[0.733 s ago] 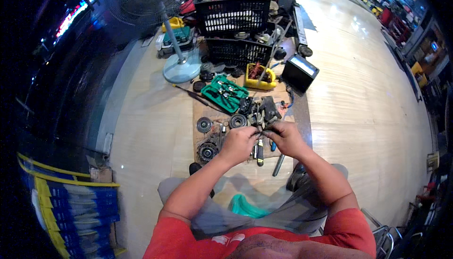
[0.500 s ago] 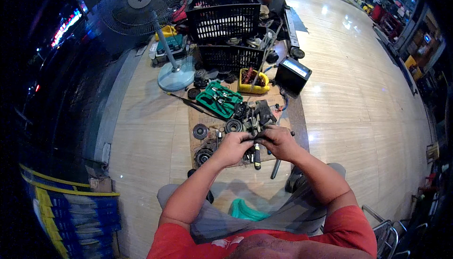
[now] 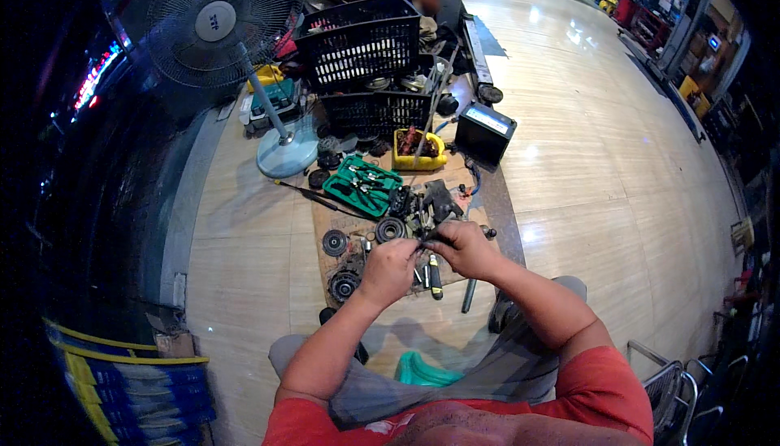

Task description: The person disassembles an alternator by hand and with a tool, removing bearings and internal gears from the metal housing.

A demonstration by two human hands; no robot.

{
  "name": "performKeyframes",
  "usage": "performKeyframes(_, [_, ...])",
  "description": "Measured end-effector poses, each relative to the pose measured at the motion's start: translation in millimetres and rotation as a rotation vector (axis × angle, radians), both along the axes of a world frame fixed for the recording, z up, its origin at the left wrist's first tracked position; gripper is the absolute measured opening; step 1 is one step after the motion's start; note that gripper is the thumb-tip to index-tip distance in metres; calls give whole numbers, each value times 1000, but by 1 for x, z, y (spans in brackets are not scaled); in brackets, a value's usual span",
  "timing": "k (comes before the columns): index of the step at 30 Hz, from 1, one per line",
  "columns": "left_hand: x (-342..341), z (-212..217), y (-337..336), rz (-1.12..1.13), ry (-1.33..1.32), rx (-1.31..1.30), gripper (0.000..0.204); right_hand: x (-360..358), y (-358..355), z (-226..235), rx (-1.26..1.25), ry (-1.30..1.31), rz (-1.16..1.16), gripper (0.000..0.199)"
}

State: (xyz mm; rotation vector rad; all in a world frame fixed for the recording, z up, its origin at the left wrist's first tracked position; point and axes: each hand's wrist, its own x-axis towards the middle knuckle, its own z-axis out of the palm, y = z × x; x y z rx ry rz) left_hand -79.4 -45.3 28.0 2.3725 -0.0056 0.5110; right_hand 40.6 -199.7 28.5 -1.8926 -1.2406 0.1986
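My left hand (image 3: 388,269) and my right hand (image 3: 465,249) meet over a cardboard sheet, fingertips pinched together around a small dark piece whose kind I cannot make out. Just below them lies a screwdriver-like tool with a black and yellow handle (image 3: 435,275). Left of my hands sit a round pulley-like part (image 3: 391,230), a smaller dark disc (image 3: 335,242) and a dark ringed part (image 3: 344,285). Beyond my fingers are a black angular part (image 3: 443,200) and a green tray of pliers (image 3: 362,186).
A yellow container (image 3: 419,150) of reddish-brown pieces and a black battery (image 3: 485,134) stand farther back. Behind them are stacked black crates (image 3: 357,48), with a standing fan (image 3: 215,22) at their left. A metal tube (image 3: 469,296) lies near my right foot. Blue and yellow stacked items (image 3: 134,381) stand lower left.
The view has shifted, so the scene sits slightly left and the near items lower. My hands stay together, still pinching, with the fingers slightly rearranged.
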Motion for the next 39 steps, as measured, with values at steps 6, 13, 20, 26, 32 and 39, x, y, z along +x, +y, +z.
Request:
performKeyframes(6, [3,-8,10,-33,400,-423,23,0,-4,-1,22,-195,122,16])
performKeyframes(13, [1,-6,6,30,234,-237,18,-3,-2,-1,-12,-103,34,18])
performKeyframes(20, [1,-5,3,48,51,27,16,-3,2,3,-92,13,-26,18])
performKeyframes(26, [2,-2,7,21,372,-444,23,1,-3,-6,-34,-167,122,19])
performKeyframes(32, [1,-1,5,31,330,-229,22,-4,-4,-4,-46,-145,74,18])
performKeyframes(39, [-2,-5,1,12,43,66,8,-7,3,0,-84,46,-35,20])
